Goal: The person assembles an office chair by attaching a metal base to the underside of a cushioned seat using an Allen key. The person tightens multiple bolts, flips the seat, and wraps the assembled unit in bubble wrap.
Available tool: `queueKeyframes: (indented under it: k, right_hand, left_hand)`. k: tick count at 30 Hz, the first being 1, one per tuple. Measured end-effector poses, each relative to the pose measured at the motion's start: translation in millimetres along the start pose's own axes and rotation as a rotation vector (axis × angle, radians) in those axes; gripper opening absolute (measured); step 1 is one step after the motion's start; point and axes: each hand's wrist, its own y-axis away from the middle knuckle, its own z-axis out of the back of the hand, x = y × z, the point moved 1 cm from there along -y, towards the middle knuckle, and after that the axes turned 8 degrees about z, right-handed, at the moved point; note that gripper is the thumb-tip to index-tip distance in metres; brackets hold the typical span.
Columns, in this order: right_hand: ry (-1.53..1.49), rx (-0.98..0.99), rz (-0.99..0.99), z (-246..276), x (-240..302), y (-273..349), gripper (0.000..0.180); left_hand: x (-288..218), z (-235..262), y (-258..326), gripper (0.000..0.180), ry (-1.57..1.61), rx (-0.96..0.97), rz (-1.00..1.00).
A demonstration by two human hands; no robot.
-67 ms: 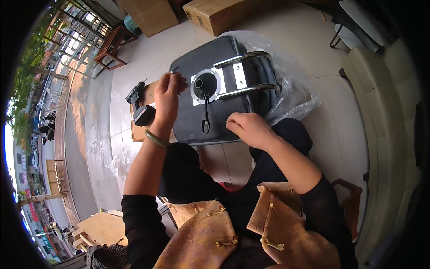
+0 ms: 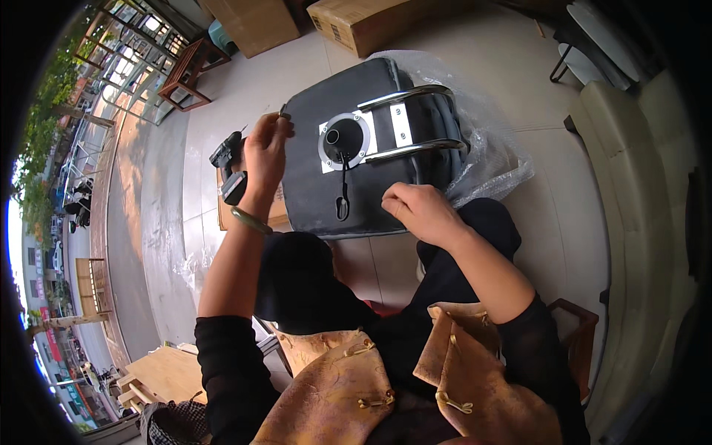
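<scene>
A black padded chair seat [image 2: 308, 196] lies upside down in front of me. Screwed to its underside is a white plate with a round mount [image 2: 345, 139], and a black lever [image 2: 342, 208] with a looped end points from it toward me. My left hand [image 2: 265, 152] is over the seat's left edge, fingers pinched together around something small and dark at the tips that I cannot make out. At the seat's near right edge my right hand [image 2: 421, 211] has its thumb and fingers drawn together; what they hold, if anything, is hidden.
Chrome tubes [image 2: 411, 150] curve over the seat's right side, with bubble wrap [image 2: 493, 167] beneath. A cordless drill [image 2: 227, 152] stands left of my hand by a cardboard piece [image 2: 278, 215]. Cardboard boxes [image 2: 363, 26] stand at the back, a beige sofa [image 2: 630, 222] on the right.
My left hand has shifted a little to the left, away from the round mount. The right hand is almost still, with its fingers still drawn together.
</scene>
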Motion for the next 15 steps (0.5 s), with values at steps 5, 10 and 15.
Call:
queueKeyframes:
  k: [5, 10, 15]
  right_hand:
    - [0.067, -0.050, -0.072, 14, -6, 2, 0.020]
    - [0.115, 0.000, -0.136, 11, 1, 2, 0.016]
    - [0.172, -0.020, -0.186, 6, 14, -3, 0.012]
  left_hand:
    - [125, 77, 14, 0.013, -0.640, -0.070, 0.081]
    - [232, 76, 71, 0.019, -0.794, -0.177, 0.411]
    - [253, 64, 59, 0.018, -0.797, -0.329, 0.396]
